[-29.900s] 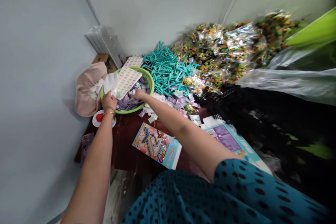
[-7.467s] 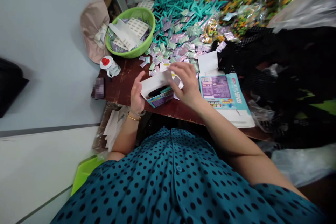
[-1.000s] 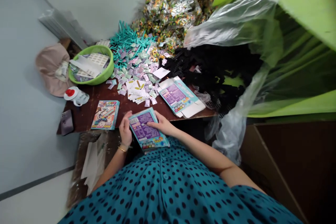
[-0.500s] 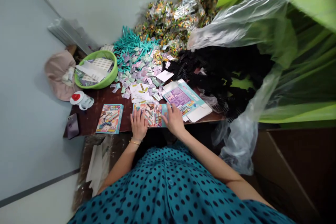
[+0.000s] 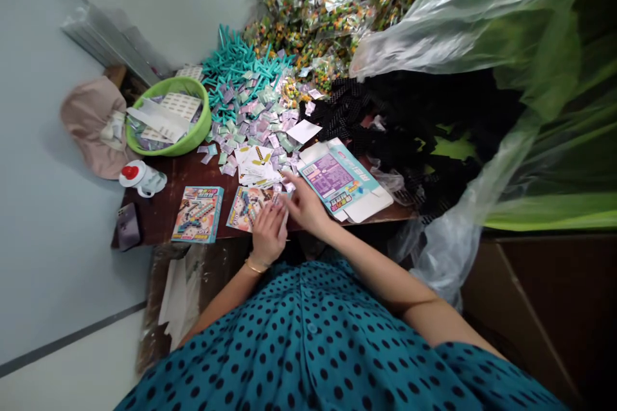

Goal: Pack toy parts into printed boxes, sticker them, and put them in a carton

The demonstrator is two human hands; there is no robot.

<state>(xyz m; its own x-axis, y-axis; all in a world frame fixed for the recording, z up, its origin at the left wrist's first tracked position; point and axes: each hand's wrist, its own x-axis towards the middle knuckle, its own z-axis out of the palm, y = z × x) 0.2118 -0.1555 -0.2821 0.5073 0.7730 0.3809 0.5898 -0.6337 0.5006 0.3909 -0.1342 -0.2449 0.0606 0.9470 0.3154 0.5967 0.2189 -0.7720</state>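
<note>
A colourful printed sheet (image 5: 243,207) lies at the table's front edge; whether it is a leaflet or flat carton I cannot tell. My left hand (image 5: 268,231) is closed over its right part, fingers together and pressed onto it. Close beside, my right hand (image 5: 307,207) has thumb and forefinger apart, around the sheet's right edge. Behind them lie loose white cards (image 5: 254,166) with printed pictures. To the right rests a flattened blue and purple carton (image 5: 344,180) with white flaps. A closed box (image 5: 197,213) with similar artwork lies to the left.
A green basket (image 5: 205,125) holds papers and packets. Turquoise sticks (image 5: 236,70), small sachets (image 5: 265,112) and bags of coloured beads (image 5: 313,19) are heaped behind. Black pieces (image 5: 434,115) fill the right side near clear plastic (image 5: 463,26). A white cup (image 5: 144,178) and phone (image 5: 128,226) are at left.
The printed sheet has become narrower, its blue right part no longer showing. My left hand slid right across it; my right hand moved slightly left, toward the left hand. The view shifted slightly.
</note>
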